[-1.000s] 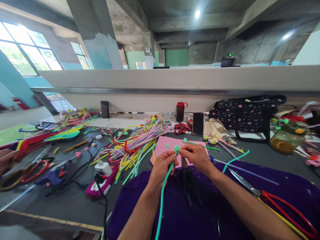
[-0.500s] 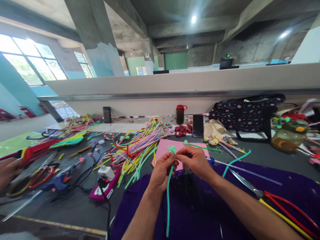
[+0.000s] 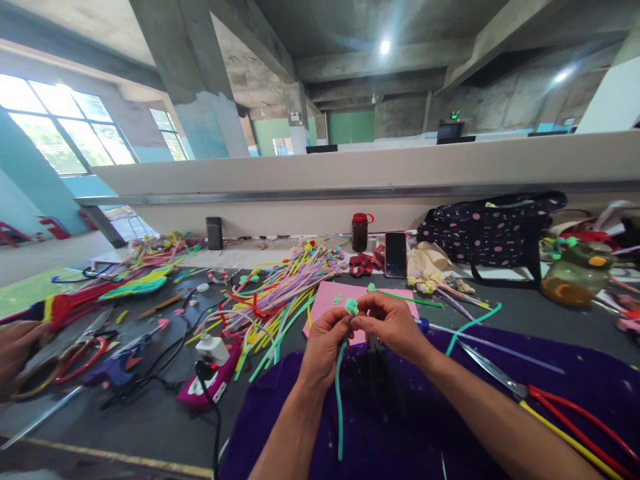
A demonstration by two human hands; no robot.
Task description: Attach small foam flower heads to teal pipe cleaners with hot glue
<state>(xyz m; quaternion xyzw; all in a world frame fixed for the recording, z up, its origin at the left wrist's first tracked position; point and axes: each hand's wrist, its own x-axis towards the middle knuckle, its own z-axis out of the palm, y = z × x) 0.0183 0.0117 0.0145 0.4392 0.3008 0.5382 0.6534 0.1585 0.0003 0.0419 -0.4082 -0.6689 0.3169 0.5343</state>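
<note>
My left hand (image 3: 323, 343) pinches the stem of a mint-green pipe-cleaner flower (image 3: 351, 307) just under its head, and the stem's lower part hangs down below my fingers. On the right side of that small bunched head, the closed fingertips of my right hand (image 3: 393, 327) press. Behind both hands lies a pink sheet (image 3: 327, 293) with small green bits on it. Another green flower on a darker green stem (image 3: 410, 296) rests across the sheet's right part. A bent mint-green pipe cleaner (image 3: 473, 325) lies to the right of my right hand.
Red-and-yellow-handled scissors (image 3: 525, 388) lie on purple cloth (image 3: 410, 413) at right. A heap of pipe cleaners (image 3: 287, 287) spreads behind left, near a purple power strip (image 3: 213, 380) with cords. Another person's hand (image 3: 20, 347) is at far left, by more scissors and a blue glue gun (image 3: 113, 367).
The flower head has tipped to the right and slightly down, and its stem's free end has risen. My right fingers have moved up onto the head.
</note>
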